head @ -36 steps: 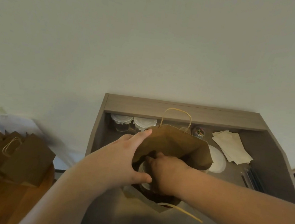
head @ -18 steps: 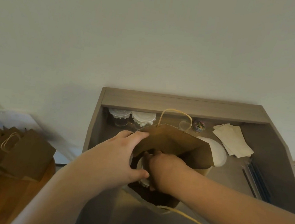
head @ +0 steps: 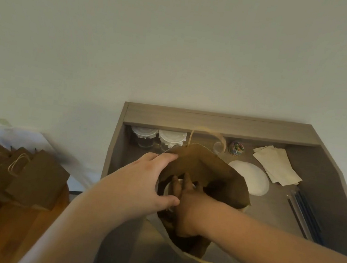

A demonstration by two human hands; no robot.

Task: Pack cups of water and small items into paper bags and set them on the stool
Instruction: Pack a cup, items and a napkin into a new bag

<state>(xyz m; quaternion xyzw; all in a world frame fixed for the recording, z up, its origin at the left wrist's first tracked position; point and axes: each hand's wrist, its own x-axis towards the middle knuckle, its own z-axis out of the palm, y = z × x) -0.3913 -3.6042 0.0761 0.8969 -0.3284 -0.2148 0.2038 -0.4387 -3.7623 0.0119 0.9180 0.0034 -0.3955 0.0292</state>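
A brown paper bag (head: 213, 170) with twine handles stands open on the grey desk (head: 266, 215). My left hand (head: 147, 184) grips the bag's left rim, thumb inside and fingers over the top edge. My right hand (head: 186, 204) reaches down inside the bag, fingers around a white-lidded cup (head: 178, 186) that is mostly hidden. Two more lidded clear cups (head: 157, 138) stand at the desk's back left. On the wooden stool (head: 27, 227) to the left lie several brown paper bags (head: 22, 174).
Behind the bag sit a small clear cup (head: 218, 148) and a tub of coloured clips (head: 236, 148). A white round lid (head: 253, 181) and a stack of beige napkins (head: 276, 167) lie at the right, with dark straws (head: 303, 213) along the right edge.
My right hand has sunk deeper into the bag with the cup. The bag's far side has folded forward over the opening, and the view tilted slightly.
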